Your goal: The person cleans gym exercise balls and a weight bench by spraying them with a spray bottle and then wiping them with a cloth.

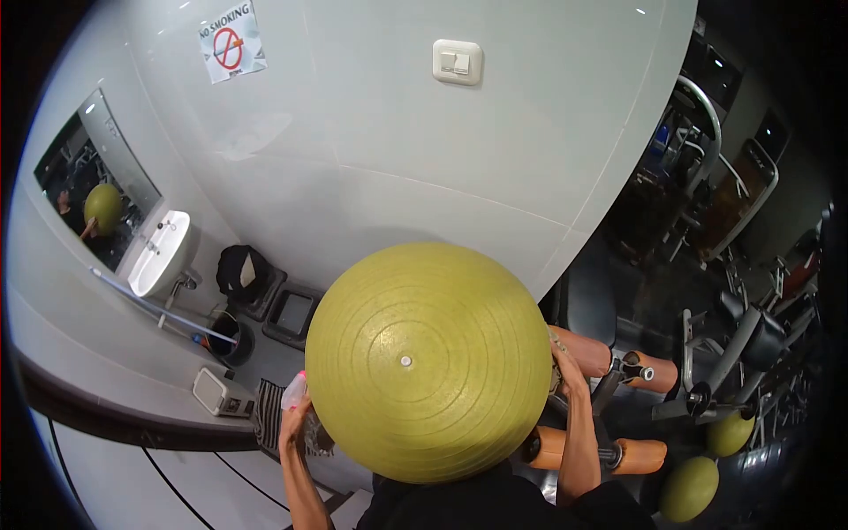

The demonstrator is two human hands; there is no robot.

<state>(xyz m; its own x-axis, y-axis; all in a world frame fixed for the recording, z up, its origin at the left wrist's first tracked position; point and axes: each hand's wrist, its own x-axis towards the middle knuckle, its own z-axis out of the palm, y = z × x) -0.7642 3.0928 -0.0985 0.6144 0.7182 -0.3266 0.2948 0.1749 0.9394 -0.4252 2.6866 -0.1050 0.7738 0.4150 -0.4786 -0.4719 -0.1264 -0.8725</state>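
A large yellow-green exercise ball (477, 353) is held up in front of my body between both hands, its white plug facing up toward me. My left hand (296, 417) presses on the ball's left side, its fingers partly hidden. At that hand is a small translucent item with pink edges (293, 391), whose kind I cannot make out. On the right side, my right hand (568, 367) grips the ball with its fingers partly behind the curve. The ball hides much of the floor below it.
A wall with a light switch (457, 63) stands ahead. Leftward are a sink (161, 253), a mirror (99, 181), a black bucket (230, 339) and a grey tray (292, 314). Gym machines with orange padded rollers (640, 457) and two more exercise balls (690, 489) are on the right.
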